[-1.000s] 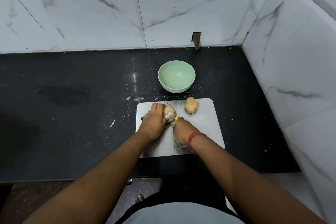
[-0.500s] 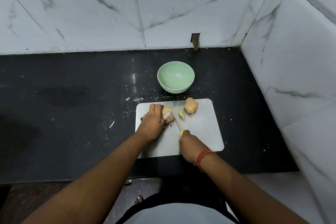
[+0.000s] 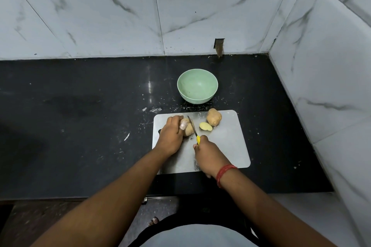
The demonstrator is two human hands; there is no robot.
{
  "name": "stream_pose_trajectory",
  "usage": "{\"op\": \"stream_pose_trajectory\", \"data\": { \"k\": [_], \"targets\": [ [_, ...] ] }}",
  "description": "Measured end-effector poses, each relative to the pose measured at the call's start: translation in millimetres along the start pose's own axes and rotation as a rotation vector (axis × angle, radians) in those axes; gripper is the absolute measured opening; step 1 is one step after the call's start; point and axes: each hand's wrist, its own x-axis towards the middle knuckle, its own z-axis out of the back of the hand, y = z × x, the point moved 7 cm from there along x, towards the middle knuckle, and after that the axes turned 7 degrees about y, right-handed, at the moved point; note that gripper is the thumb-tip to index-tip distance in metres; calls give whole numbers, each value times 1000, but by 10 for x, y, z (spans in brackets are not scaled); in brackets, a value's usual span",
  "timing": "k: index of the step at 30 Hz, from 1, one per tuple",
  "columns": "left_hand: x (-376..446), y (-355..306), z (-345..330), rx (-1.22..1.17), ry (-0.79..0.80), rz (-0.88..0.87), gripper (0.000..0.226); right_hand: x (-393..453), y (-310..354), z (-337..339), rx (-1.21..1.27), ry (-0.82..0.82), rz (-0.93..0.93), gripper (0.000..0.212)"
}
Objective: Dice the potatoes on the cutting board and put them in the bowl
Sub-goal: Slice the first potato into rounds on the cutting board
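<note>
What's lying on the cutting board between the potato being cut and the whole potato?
In the head view, a cut-off potato slice lies cut face up on the cutting board, between the held potato and the whole potato.

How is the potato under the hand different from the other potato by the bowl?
The held potato is gripped by the left hand and has been cut, with the knife against it; the far potato lies whole and untouched. A cut slice lies between them. Both rest on the cutting board.
</note>
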Motion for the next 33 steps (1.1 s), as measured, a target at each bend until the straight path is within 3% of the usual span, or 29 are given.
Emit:
{"op": "stream_pose_trajectory", "data": {
  "k": [9, 17, 33],
  "targets": [
    [-23, -37, 0, -3, -4, 41, 50, 37, 31, -35, -22, 38, -23, 9],
    [7, 3, -20, 12, -2, 42, 34, 42, 54, -30, -11, 1, -15, 9],
    [10, 2, -15, 15, -20, 24, 30, 37, 48, -17, 6, 25, -13, 9]
  ]
}}
